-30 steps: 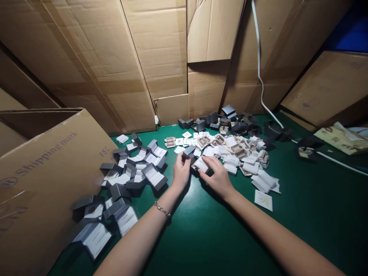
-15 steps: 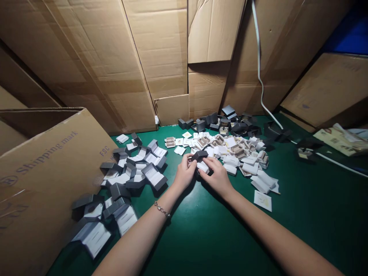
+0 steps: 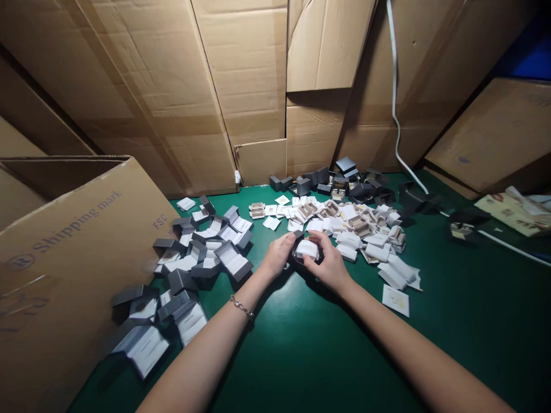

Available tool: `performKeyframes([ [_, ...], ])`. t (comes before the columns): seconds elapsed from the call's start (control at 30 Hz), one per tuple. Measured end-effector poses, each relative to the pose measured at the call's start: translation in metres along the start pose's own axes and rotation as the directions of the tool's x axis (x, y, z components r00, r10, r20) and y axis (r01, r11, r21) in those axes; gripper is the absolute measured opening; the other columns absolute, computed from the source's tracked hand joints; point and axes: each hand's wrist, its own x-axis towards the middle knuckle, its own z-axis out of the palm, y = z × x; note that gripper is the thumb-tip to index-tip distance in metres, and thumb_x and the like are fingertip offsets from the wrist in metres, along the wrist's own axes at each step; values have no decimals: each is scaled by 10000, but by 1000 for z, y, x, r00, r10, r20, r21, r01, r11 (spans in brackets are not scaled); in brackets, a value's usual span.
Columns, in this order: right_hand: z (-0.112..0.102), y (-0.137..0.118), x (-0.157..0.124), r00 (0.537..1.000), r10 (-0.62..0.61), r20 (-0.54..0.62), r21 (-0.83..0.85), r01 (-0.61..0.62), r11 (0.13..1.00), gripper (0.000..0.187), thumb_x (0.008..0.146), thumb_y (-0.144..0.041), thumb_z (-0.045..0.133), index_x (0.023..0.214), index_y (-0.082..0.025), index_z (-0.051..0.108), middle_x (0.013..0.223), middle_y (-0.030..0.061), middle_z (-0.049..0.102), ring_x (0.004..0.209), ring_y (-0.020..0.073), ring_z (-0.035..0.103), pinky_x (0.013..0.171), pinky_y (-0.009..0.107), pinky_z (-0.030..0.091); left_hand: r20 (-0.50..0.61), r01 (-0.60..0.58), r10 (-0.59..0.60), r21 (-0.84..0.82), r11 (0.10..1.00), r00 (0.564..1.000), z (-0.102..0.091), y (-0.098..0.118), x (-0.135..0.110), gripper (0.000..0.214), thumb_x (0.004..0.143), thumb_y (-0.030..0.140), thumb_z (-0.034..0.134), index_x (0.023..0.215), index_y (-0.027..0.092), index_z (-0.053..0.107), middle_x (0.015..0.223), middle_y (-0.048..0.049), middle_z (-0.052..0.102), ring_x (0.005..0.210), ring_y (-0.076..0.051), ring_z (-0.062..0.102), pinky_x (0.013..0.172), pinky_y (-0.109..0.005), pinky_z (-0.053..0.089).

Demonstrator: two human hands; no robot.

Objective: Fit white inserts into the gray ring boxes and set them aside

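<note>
My left hand (image 3: 279,253) is closed on the left side of a small black box (image 3: 297,265), its thumb near the upper edge. A white folded insert (image 3: 307,249) shows at the box's open top. My right hand (image 3: 331,265) pinches this insert between thumb and fingers from the right. How deep the insert sits in the box is hard to make out. Just beyond the hands lies a heap of white and grey card inserts (image 3: 344,241). Several open black boxes with white linings (image 3: 232,258) lie to the left.
Dark boxes (image 3: 322,176) are heaped along the back, below stacked cartons (image 3: 258,86). A large open carton (image 3: 86,241) stands at left. A white cable (image 3: 396,115) runs down onto the green table (image 3: 301,355). A printed bag (image 3: 512,209) lies at right.
The black box has tilted between my hands, so more of the white insert shows. My right fingers have moved around the insert. The view has shifted slightly.
</note>
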Motion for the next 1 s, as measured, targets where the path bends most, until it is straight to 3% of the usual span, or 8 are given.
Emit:
performKeyframes([
  [0.1,1,0,-2,998,-64,1,-16,64,998,482,750,-264,562,1216,-200,458,1039,101,663,963,238,658,849,392,551,106,-36,29,56,998,994,0,2,0,410,834,521,506,873,166,707,752,-51,683,742,-198,606,679,-288,480],
  [0.3,-1,0,-2,982,-175,-76,-103,167,981,463,797,-265,567,1242,-224,447,1134,108,631,1009,236,640,854,385,561,-67,-164,169,77,983,983,-3,-1,0,564,808,671,463,977,162,637,915,-84,660,872,-234,592,800,-334,464],
  [0.5,-1,0,-3,963,-261,-62,-144,251,957,487,817,-233,569,1278,-237,413,1129,99,630,989,225,648,839,370,567,-58,-331,351,220,917,934,-3,-4,-5,756,723,810,371,1054,162,575,966,-114,589,893,-251,547,832,-360,440],
  [0.77,-10,3,3,916,-401,27,-200,398,895,487,851,-189,517,1308,-270,368,1177,101,604,1102,241,598,921,428,525,103,-446,435,140,884,894,-3,-7,-10,703,698,774,490,1149,235,524,1343,-145,469,1238,-291,453,1027,-392,362],
  [0.9,-19,7,8,892,-453,18,-239,444,864,523,843,-174,534,1319,-274,341,1127,96,611,1050,235,619,873,402,548,187,-474,449,118,872,874,-3,-10,-10,684,738,755,454,1191,242,489,1378,-152,439,1259,-293,442,1045,-420,346],
  [1.0,-20,8,8,881,-472,35,-221,467,856,564,831,-186,557,1336,-284,326,1131,92,612,1020,231,632,847,387,560,156,-470,452,115,875,879,-2,-12,-8,727,734,781,418,1212,235,458,1325,-151,466,1217,-289,469,1035,-436,357],
])
